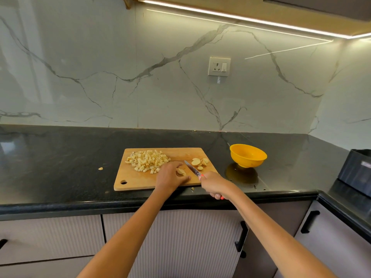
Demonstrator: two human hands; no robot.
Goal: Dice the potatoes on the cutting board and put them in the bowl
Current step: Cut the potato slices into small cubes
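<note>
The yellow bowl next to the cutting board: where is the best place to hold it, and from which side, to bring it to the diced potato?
Grip the yellow bowl by its rim, on the edge nearest the cutting board. It stands upright with an open, flared mouth and a narrow base, so the rim probably offers the easiest pinch. The left hand is nearer, but it holds a potato piece.

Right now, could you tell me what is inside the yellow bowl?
The bowl shows only bare yellow wall, no potato; its near rim hides the bottom. The diced pile lies on the board.
</note>
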